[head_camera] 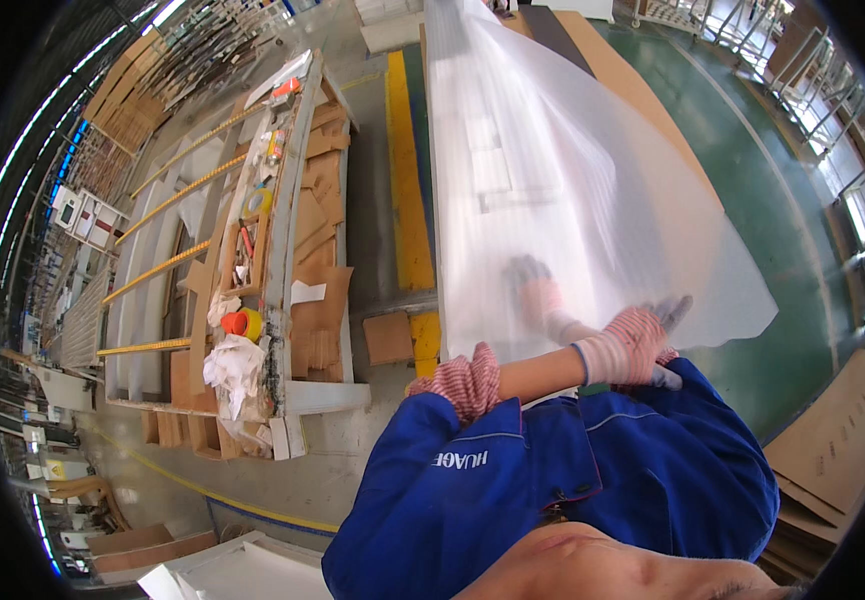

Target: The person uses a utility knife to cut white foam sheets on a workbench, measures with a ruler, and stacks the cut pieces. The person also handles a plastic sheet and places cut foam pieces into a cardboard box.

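Note:
A translucent white packing sheet (672,225) is draped over a long white item (470,285) in front of me, its right side flaring past the work surface. My forearms cross. My left hand (627,346), in a red-and-white striped glove with grey fingers, is at the sheet's near right edge, fingers spread; I see no grip on the sheet. Further in, my right hand (539,286), gloved alike, is blurred over the white item. It looks pale, and whether it lies under or on the sheet is unclear.
Brown cardboard (627,105) extends beneath the sheet's right side. At left stands a rack-like bench (276,300) with yellow strips (169,262), tape rolls (243,324), a wooden tool box (246,255) and crumpled paper (233,367). Cardboard sheets (830,442) are stacked at lower right.

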A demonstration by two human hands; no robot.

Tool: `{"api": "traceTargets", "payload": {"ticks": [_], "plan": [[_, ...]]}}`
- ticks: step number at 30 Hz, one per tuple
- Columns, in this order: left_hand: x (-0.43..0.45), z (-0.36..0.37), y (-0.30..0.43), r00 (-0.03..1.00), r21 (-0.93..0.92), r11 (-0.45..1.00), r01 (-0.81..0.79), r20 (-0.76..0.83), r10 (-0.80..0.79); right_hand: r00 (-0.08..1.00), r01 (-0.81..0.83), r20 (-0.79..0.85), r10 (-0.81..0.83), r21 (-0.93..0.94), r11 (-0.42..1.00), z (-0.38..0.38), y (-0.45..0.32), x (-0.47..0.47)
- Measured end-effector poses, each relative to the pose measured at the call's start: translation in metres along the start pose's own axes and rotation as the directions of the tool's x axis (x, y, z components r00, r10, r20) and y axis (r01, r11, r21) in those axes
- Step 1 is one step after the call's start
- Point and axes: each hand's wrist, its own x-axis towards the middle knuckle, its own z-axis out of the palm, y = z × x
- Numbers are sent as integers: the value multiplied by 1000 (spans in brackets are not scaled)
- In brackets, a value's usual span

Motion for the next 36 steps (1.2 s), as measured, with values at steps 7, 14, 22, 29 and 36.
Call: {"api": "traceTargets", "payload": {"ticks": [7,14,22,29,36], "plan": [[6,-5,-48,995,-420,905,-70,40,95,990,-49,135,43,36,998,0,-2,-11],[-132,-80,-135,344,-672,614,-413,-740,-578,959,-70,278,53,53,996,-15,1,-1],[-404,-123,-298,-71,-574,436,-693,-548,-833,988,-17,-145,59,275,961,-9,3,-9],[-538,-105,-359,-343,-668,732,-131,-662,-666,989,-24,-133,61,266,964,-8,4,-7],[-505,-110,-296,-550,-831,508,-226,-322,-771,993,-34,-102,64,268,963,-16,5,-6]]}}
